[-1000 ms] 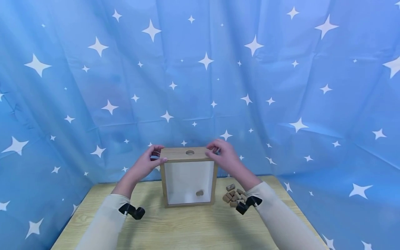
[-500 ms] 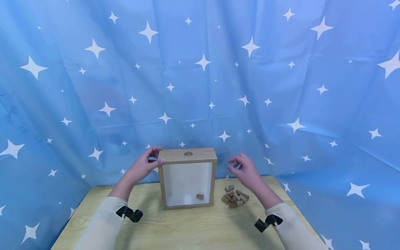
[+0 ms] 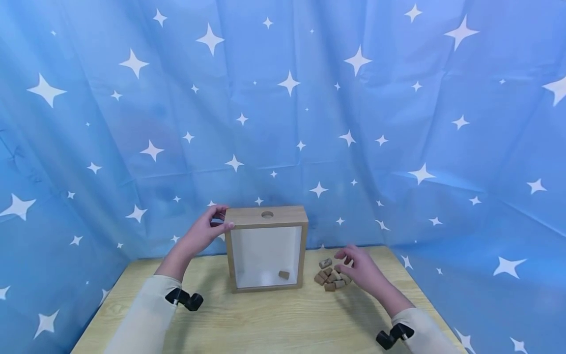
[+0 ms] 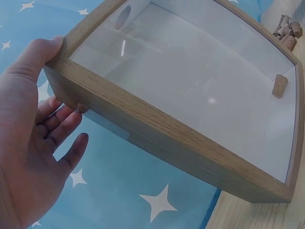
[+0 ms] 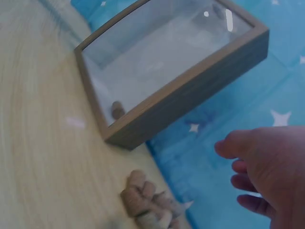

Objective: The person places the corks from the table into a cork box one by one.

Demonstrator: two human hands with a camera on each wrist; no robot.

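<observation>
An upright shadow box (image 3: 247, 217) with a wooden frame and clear front stands on the table. A round hole (image 3: 267, 215) opens in its top. One cork (image 3: 284, 275) lies inside at the lower right. My left hand (image 3: 204, 235) holds the box's upper left corner, thumb at the front edge and fingertips behind; the left wrist view shows this thumb (image 4: 45, 52) on the frame. My right hand (image 3: 364, 271) is at the right side of a pile of loose corks (image 3: 330, 278), fingers bent and apart. Nothing shows between them, though contact with a cork is unclear.
The light wooden table (image 3: 247, 319) extends in front of the box. A blue curtain (image 3: 274, 123) with white stars hangs close behind the box and along both sides. One cork (image 3: 325, 263) sits slightly behind the rest of the pile.
My right hand has let go of the box's upper right corner and moved right and down to the corks. The cork inside has shifted slightly. My left hand stays on its corner.
</observation>
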